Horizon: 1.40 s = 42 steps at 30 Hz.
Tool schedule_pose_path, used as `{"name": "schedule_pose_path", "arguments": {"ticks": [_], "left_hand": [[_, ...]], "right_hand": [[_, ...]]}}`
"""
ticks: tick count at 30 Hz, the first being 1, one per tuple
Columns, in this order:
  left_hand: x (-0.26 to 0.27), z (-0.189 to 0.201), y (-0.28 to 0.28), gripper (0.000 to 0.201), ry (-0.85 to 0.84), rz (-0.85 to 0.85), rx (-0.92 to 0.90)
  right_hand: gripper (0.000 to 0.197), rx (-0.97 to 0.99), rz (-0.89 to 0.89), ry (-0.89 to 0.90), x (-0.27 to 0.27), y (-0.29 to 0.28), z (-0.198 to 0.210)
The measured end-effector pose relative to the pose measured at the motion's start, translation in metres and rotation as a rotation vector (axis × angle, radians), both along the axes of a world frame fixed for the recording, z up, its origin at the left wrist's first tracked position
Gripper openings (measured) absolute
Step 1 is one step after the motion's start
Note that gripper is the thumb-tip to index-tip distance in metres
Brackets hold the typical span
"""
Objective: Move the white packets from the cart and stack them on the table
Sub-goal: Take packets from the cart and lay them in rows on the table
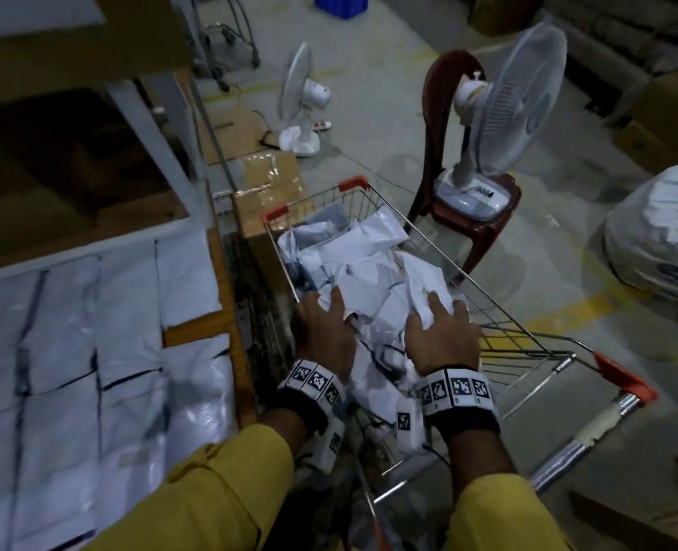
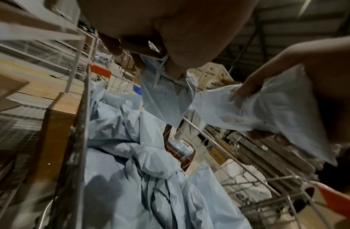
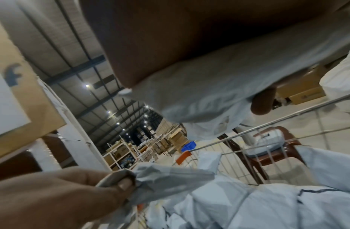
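A wire cart (image 1: 440, 248) with orange corner caps holds a heap of white packets (image 1: 353, 252). Both my hands are inside it. My left hand (image 1: 321, 316) pinches the edge of one white packet (image 2: 166, 99), which hangs from my fingers in the left wrist view. My right hand (image 1: 436, 324) grips another white packet (image 3: 209, 88) against the palm, fingers curled round it; that packet (image 2: 268, 106) is lifted clear of the heap. On the table (image 1: 226, 316) at the left lie rows of white packets (image 1: 71, 351), laid flat side by side.
A cardboard box (image 1: 265, 192) stands against the cart's far end. A brown chair (image 1: 472, 208) carrying a table fan (image 1: 508, 109) is just right of the cart. Another fan (image 1: 301, 101) stands on the floor beyond, and a large filled sack (image 1: 659, 228) at the far right.
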<state>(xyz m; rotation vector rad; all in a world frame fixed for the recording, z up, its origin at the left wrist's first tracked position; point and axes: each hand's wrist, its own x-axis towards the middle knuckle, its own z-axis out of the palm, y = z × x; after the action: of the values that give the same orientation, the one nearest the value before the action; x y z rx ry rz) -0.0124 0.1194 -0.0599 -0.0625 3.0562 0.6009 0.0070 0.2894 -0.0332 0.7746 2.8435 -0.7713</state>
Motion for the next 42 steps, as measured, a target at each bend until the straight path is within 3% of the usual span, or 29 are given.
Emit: {"name": "schedule_pose_path", "arguments": {"ticks": [3, 11, 18, 22, 32, 38, 42], "left_hand": [[0.017, 0.024, -0.036, 0.060, 0.019, 0.075, 0.123], [0.057, 0.083, -0.144, 0.048, 0.412, 0.334, 0.161], [0.088, 0.104, -0.246, 0.054, 0.570, 0.564, 0.157], [0.101, 0.102, -0.303, 0.041, 0.594, 0.695, 0.135], [0.084, 0.087, -0.370, 0.043, 0.491, 0.881, 0.105], [0.059, 0.050, -0.381, 0.047, 0.259, 0.860, 0.066], [0.053, 0.021, -0.380, 0.062, 0.016, 0.809, -0.012]], "right_hand": [[0.059, -0.022, 0.040, 0.037, 0.003, -0.032, 0.018], [0.060, -0.049, 0.195, 0.109, 0.011, -0.131, 0.052], [0.057, -0.063, 0.317, 0.178, 0.014, -0.222, 0.069], [0.058, -0.070, 0.395, 0.174, 0.013, -0.265, 0.075], [0.059, -0.055, 0.449, 0.139, -0.016, -0.311, 0.087], [0.061, -0.025, 0.434, 0.103, -0.031, -0.315, 0.081], [0.063, 0.036, 0.422, 0.074, -0.048, -0.324, 0.075]]}}
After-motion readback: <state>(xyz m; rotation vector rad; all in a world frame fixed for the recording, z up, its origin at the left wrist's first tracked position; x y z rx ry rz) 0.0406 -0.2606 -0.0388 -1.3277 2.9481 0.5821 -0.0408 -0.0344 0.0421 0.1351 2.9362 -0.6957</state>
